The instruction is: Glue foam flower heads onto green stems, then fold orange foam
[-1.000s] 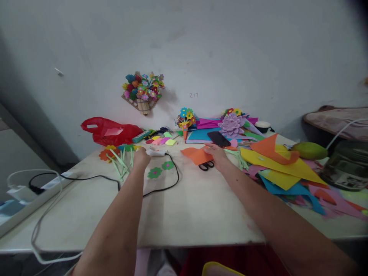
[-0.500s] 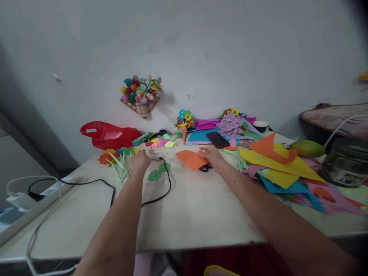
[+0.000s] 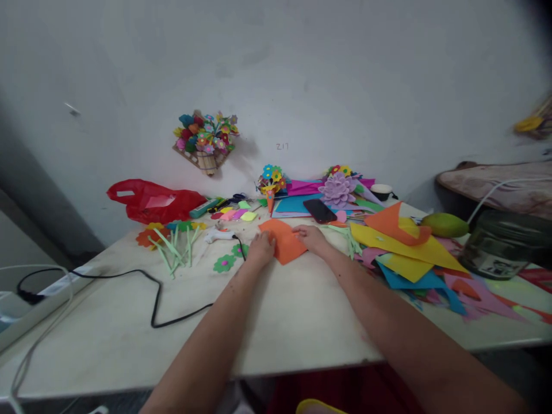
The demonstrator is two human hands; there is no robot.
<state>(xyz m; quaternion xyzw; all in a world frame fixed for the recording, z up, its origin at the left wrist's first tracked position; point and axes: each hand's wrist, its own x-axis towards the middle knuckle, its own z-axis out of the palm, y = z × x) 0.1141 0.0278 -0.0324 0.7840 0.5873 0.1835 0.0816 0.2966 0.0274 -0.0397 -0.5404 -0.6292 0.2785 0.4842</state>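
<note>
My two bare hands meet an orange sheet in front of me, near the middle of a pale table. My left hand has its curled fingers at the sheet's left edge; my right hand touches its upper right edge. I cannot tell whether either hand is pinching the sheet or only resting against it. To the left of my left hand lie two green flowers with pink centers, a white glue gun on a black cord, and loose pale green strips. Beyond my right hand is a dark phone. Farther right, yellow sheets overlap blue and pink scraps, near a green fruit and a glass jar.
</note>
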